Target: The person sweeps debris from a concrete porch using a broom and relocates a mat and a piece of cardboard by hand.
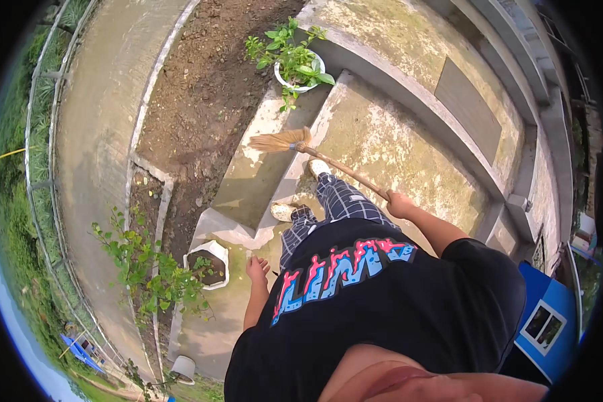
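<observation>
A broom (348, 171) with a wooden handle and a straw-coloured bristle head slants across the concrete steps in front of me. Near the handle's upper end, my right hand (399, 204) is wrapped around it. The bristles reach out to the left, over the step edge beyond my feet. My left hand (258, 267) hangs at my left side with its fingers loosely curled and apart, and nothing shows in it. A white pot (211, 264) is the thing closest to that hand.
A leafy plant in a white pot (318, 63) stands at the far step corner. Bare soil (201, 74) borders the steps on the left, with a paved path (97, 127) beyond. Raised concrete ledges (409, 107) rise on the right. A leafy shrub (157, 275) spreads at lower left.
</observation>
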`<state>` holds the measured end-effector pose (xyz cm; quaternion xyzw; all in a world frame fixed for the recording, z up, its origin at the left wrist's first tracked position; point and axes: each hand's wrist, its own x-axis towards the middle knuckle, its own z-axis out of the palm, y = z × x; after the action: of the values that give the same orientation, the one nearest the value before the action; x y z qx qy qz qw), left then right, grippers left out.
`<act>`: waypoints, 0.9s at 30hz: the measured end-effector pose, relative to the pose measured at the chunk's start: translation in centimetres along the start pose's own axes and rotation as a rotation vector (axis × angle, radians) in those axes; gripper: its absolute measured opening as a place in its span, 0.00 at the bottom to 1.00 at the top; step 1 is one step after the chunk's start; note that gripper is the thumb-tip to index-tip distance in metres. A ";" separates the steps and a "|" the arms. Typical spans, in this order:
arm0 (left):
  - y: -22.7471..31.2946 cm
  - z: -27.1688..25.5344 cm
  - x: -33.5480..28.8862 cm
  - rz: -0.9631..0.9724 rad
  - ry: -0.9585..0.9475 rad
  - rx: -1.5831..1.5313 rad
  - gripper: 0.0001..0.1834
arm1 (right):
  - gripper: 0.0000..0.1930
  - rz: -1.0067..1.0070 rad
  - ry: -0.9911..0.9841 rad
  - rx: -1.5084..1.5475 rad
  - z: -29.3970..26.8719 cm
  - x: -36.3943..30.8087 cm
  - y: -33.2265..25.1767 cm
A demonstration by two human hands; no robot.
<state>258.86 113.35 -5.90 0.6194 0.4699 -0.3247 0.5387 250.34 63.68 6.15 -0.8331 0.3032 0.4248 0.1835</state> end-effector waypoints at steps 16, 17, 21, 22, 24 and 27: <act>22.8 35.3 -2.1 0.476 -0.229 0.346 0.18 | 0.09 1.061 0.228 2.208 11.1 -3.3 28.4; 22.6 38.2 -3.7 0.464 -0.248 0.367 0.18 | 0.10 1.113 0.277 2.381 10.9 -3.5 30.5; 22.1 46.8 -5.9 0.471 -0.325 0.679 0.18 | 0.12 1.069 0.533 2.853 10.6 -5.8 37.4; 22.8 48.1 -5.8 0.426 -0.280 0.690 0.17 | 0.12 1.058 0.615 2.857 9.6 -6.2 37.8; 26.2 48.8 -3.3 0.408 -0.231 0.831 0.14 | 0.12 1.013 0.754 2.862 4.2 -6.9 37.3; 28.6 53.5 -0.7 0.287 -0.101 0.949 0.13 | 0.10 0.889 0.839 2.946 2.3 -8.3 39.8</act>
<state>290.84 61.80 -6.05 0.8380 0.1539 -0.4551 0.2589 218.88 38.04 9.68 -0.1623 -0.6653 0.4582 -0.5667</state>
